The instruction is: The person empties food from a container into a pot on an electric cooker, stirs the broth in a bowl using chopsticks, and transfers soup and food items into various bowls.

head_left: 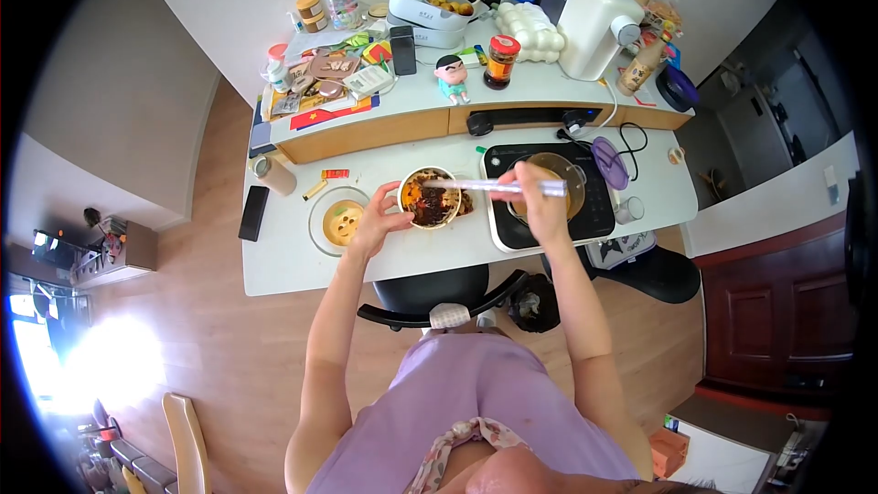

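Observation:
My left hand [377,222] is closed around the side of a white tub [430,170], tilted so its mouth faces me. Inside lies a dark, oily mix [437,207] with orange bits. A pair of pale chopsticks [489,186] is gripped in my right hand [541,208], their tips over or in the mix; how deep I cannot tell. Beneath that hand, a see-through pot [576,186] of brownish liquid stands on the black induction cooker [505,230], partly hidden. Left of my left hand sits a glass bowl [314,230] with pale yellow contents.
A phone [253,213] and a bottle [274,176] stand on the left. At right are a purple lid [609,163], a cable [643,140] and a small glass [629,210]. The raised shelf holds a red-lidded jar [500,62] and a white dispenser [587,23]. A black chair [432,290] faces the table.

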Available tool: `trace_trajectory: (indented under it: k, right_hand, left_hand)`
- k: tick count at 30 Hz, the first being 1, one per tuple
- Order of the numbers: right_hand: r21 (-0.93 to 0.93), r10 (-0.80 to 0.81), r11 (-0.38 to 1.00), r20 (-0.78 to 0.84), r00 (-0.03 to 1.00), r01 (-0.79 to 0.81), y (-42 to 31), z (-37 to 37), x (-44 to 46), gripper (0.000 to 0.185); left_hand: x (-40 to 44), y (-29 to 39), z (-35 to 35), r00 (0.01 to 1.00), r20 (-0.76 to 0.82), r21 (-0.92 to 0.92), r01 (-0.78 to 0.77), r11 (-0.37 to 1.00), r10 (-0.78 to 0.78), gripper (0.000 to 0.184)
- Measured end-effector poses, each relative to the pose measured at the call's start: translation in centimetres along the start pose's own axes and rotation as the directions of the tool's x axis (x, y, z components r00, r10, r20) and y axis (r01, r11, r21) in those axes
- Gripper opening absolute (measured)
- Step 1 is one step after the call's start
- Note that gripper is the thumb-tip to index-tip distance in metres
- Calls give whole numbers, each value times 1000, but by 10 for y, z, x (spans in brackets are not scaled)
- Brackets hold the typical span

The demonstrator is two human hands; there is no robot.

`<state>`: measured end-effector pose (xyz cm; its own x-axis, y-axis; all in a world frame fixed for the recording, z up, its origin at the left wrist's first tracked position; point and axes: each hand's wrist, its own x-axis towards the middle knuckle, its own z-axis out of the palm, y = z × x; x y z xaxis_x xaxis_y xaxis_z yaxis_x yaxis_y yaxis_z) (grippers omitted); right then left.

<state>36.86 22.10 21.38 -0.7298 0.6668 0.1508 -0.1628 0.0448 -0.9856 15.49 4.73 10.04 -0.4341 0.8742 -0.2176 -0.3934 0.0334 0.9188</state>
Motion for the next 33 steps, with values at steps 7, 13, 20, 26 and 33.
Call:
trace_trajectory:
  k: [7, 13, 20, 26, 33]
  right_hand:
    - [-194, 75, 978, -18, 997, -77, 3, -10, 4, 31]
    - [-56, -31, 998, -66, 997, 28, -3, 6, 8, 31]
    - [-249, -23, 968, 38, 999, 32, -9, 8, -1, 28]
    - [-402, -74, 906, 158, 985, 132, -1, 14, 0, 26]
    - [-266, -152, 949, 82, 985, 169, 2, 28, -1, 23]
  left_hand:
    - [-6, 16, 9, 998, -63, 116, -16, 993, 24, 65]
    - [-8, 16, 10, 997, -70, 100, -7, 995, 14, 64]
    - [-12, 18, 6, 994, -107, 86, -19, 996, 28, 63]
    - [-13, 20, 6, 995, -93, 48, -27, 998, 31, 62]
    - [-14, 20, 7, 996, -92, 21, -19, 1000, 21, 63]
